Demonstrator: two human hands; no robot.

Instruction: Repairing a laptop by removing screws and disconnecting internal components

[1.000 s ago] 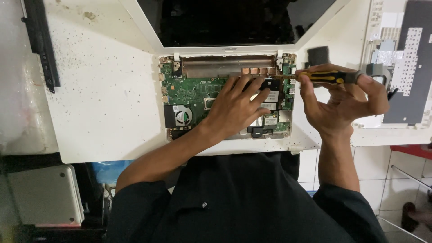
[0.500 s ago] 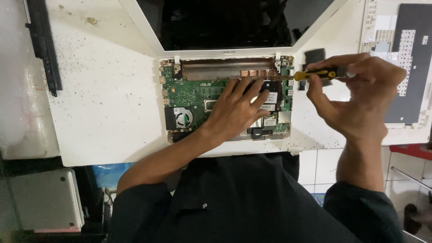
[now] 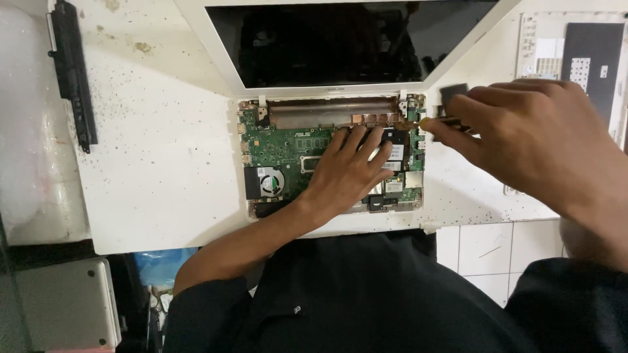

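While the left hand (image 3: 350,171) lies flat, fingers spread, on the board (image 3: 288,147) at frame centre, the right hand (image 3: 523,127) grips a screwdriver (image 3: 437,121) at its upper-right corner.

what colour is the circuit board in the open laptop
Green, under the left hand; the circuit board shows best in the head view.

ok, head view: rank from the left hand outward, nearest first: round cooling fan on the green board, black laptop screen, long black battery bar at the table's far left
1. Round cooling fan on the green board: just left of the left hand.
2. Black laptop screen: above the hand, past the hinge.
3. Long black battery bar: far left on the white table, farthest.
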